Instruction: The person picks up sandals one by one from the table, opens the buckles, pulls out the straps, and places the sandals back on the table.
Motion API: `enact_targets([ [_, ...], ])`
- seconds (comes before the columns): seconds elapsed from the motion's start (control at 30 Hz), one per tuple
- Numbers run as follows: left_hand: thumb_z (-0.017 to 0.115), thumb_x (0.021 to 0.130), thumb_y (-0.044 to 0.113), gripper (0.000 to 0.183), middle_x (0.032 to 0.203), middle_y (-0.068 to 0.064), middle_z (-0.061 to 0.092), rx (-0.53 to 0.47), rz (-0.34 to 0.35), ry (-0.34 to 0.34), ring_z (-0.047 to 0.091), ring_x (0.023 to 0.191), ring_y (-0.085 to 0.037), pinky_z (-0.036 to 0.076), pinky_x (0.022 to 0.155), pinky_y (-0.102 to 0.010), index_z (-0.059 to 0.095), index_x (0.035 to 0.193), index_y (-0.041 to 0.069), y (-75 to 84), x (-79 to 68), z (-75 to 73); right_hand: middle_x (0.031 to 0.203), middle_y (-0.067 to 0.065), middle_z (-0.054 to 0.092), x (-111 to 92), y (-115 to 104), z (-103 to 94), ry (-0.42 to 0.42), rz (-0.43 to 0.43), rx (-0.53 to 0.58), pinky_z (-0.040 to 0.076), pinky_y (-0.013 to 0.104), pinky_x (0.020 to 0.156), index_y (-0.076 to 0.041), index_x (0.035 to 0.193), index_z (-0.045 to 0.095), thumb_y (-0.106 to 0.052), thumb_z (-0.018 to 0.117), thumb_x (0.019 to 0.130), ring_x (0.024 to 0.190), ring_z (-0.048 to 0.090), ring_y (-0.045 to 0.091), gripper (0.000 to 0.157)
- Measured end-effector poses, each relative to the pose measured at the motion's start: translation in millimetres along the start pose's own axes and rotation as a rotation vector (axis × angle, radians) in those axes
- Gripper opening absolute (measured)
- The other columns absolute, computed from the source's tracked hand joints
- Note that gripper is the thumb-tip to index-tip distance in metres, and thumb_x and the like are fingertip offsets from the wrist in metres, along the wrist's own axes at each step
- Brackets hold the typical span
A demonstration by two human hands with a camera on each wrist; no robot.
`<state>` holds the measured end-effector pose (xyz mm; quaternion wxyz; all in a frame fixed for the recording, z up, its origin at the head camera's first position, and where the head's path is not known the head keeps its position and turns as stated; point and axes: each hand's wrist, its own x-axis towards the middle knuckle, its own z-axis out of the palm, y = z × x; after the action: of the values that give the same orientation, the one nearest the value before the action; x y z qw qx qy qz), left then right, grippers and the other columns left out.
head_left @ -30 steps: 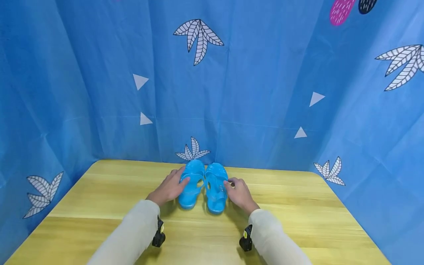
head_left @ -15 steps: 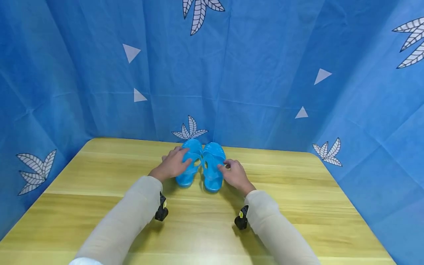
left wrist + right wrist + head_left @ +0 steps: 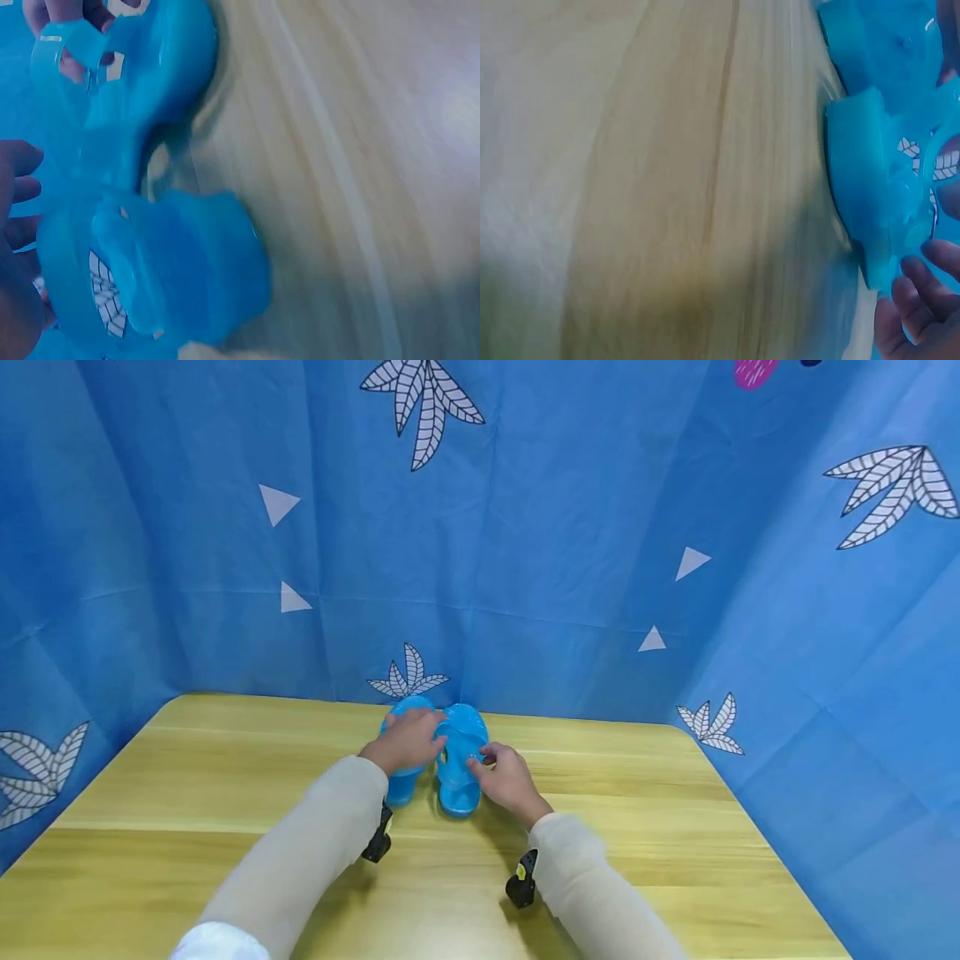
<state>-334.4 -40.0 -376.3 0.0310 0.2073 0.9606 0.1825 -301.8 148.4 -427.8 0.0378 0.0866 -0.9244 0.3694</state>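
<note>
A pair of blue plastic sandals stands side by side on the table, toes toward the curtain. My left hand lies over the left sandal with fingers stretched toward the right one, hiding much of its upper. In the left wrist view the fingers are spread beside the sandal straps, not curled round them. My right hand holds the right sandal at its outer strap, thumb on top. The right wrist view shows its other fingers bent close along that sandal's side.
The light wooden table extends around the sandals. A blue curtain with leaf and triangle prints hangs behind the table's back edge and along both sides. Black wrist cameras sit under both sleeves.
My left hand has moved from the left sandal's outer side to over its top, toward the right sandal. My right hand stays at the right sandal's strap. The head view has shifted.
</note>
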Motion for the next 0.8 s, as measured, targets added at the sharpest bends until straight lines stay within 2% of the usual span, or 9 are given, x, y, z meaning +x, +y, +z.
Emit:
enact_targets([
  [0.17,0.049,0.097,0.022,0.045,0.141,-0.016,0.045,0.027,0.025,-0.029,0.037,0.133,-0.036,0.023,0.103,-0.067,0.044,0.139,0.004,9.2,13.7,9.1,0.104,0.01,0.064,-2.9,-0.4,5.0,0.007,-0.019,-0.003,0.051,0.037,0.076,-0.001,0.116,0.061,-0.024,0.058,0.093,0.089,0.06,0.022,0.032],
  [0.23,0.05,0.097,0.02,0.038,0.132,-0.017,0.052,0.035,0.032,-0.029,0.043,0.127,-0.035,0.027,0.101,-0.065,0.051,0.131,0.003,11.8,17.6,10.9,0.102,0.009,0.064,-3.4,-1.3,5.6,0.015,-0.017,0.002,0.051,0.037,0.075,-0.002,0.114,0.061,-0.024,0.058,0.093,0.088,0.059,0.021,0.031],
  [0.37,0.054,0.095,0.014,0.018,0.105,-0.012,0.061,0.072,0.032,-0.027,0.056,0.104,-0.029,0.039,0.094,-0.057,0.06,0.109,0.005,13.1,22.7,12.7,0.103,0.009,0.063,-3.1,-3.3,9.0,0.009,-0.015,0.024,0.051,0.036,0.075,-0.002,0.117,0.06,-0.025,0.057,0.094,0.088,0.059,0.02,0.033],
  [0.5,0.056,0.093,0.007,0.008,0.091,-0.01,0.059,0.113,0.013,-0.05,0.055,0.085,-0.024,0.046,0.081,-0.044,0.059,0.099,0.004,14.2,26.6,14.4,0.102,0.007,0.064,-1.1,-4.9,12.8,-0.002,0.005,0.039,0.051,0.034,0.074,-0.004,0.119,0.06,-0.028,0.056,0.095,0.088,0.059,0.018,0.034],
  [0.63,0.058,0.091,0.003,0.007,0.091,-0.012,0.06,0.149,0.027,-0.035,0.057,0.084,-0.024,0.049,0.076,-0.037,0.059,0.098,0.003,19.0,29.9,17.4,0.101,0.007,0.064,1.5,-4.1,11.3,-0.001,0.016,0.048,0.051,0.035,0.076,-0.005,0.118,0.06,-0.027,0.056,0.094,0.089,0.06,0.019,0.033],
  [0.8,0.058,0.091,0.002,0.005,0.087,-0.012,0.062,0.164,0.04,0.007,0.06,0.084,-0.025,0.051,0.076,-0.037,0.06,0.095,0.004,29.1,35.3,21.0,0.099,0.007,0.064,2.8,-0.8,6.5,0.005,0.012,0.035,0.051,0.035,0.078,-0.004,0.115,0.061,-0.025,0.057,0.093,0.089,0.06,0.019,0.03],
])
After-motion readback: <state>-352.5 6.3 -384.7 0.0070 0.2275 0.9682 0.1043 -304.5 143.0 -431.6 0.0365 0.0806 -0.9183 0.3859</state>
